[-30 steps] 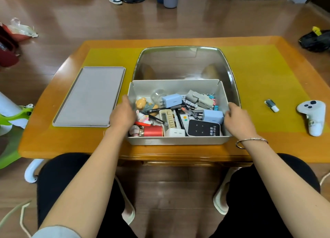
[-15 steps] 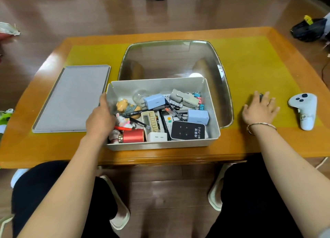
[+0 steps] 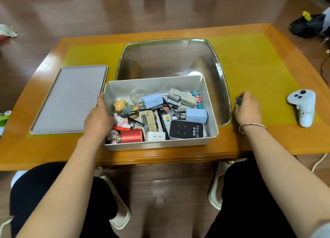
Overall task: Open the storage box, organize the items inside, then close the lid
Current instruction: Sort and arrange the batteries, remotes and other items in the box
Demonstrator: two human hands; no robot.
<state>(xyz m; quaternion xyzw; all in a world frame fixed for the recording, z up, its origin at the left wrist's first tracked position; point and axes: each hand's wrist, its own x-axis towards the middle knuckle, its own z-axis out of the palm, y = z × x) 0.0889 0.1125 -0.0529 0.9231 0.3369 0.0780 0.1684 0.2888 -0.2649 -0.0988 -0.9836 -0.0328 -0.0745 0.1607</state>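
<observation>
An open white storage box [image 3: 157, 84] stands at the table's near edge, packed with several small items: blue chargers, a black Wi-Fi device [image 3: 185, 129], a red tin [image 3: 131, 135], figurines, pens, clips. Its grey lid [image 3: 69, 100] lies flat to the left. My left hand [image 3: 99, 119] grips the box's left wall, thumb outside, fingers over the rim. To the right of the box, my right hand [image 3: 247, 108] curls round a small dark object [image 3: 238, 101] on the yellow mat.
A clear plastic tub [image 3: 221, 80] sits behind the box. A white game controller [image 3: 302, 105] lies on the mat at the far right. A black bag [image 3: 307, 25] and shoes are on the floor beyond the wooden table [image 3: 53, 148].
My right hand left the box's right wall, went right to the mat and closed round the small object there. My left hand stayed on the left wall.
</observation>
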